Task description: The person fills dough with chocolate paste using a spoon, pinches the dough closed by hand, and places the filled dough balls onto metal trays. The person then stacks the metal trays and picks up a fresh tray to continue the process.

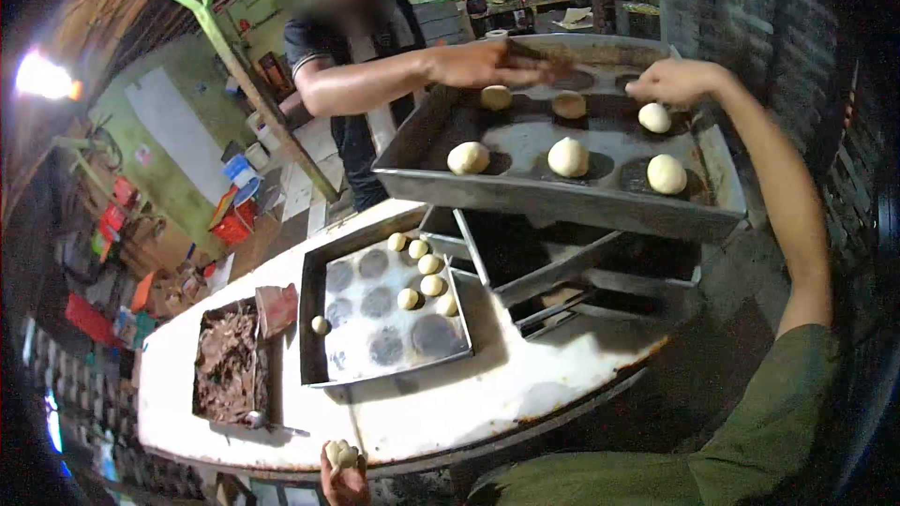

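My right hand [677,81] reaches over the right side of a raised metal tray [562,189], its fingers bent together; whatever they may hold is hidden. Just below it lies a dough ball [654,118], with more balls in the tray, such as one at the front right [667,174]. At the bottom of the view, my left hand [345,483] is closed around pale dough pieces [340,454]. A co-worker's hand [497,66] stretches over the back left of the same tray, near another ball [496,98].
A lower tray [386,377] with several small dough balls rests on the white table [506,384]. Left of it is a container of brown filling [225,365] with a spoon [272,424]. Stacked trays [553,267] support the raised one. A co-worker [352,56] stands behind.
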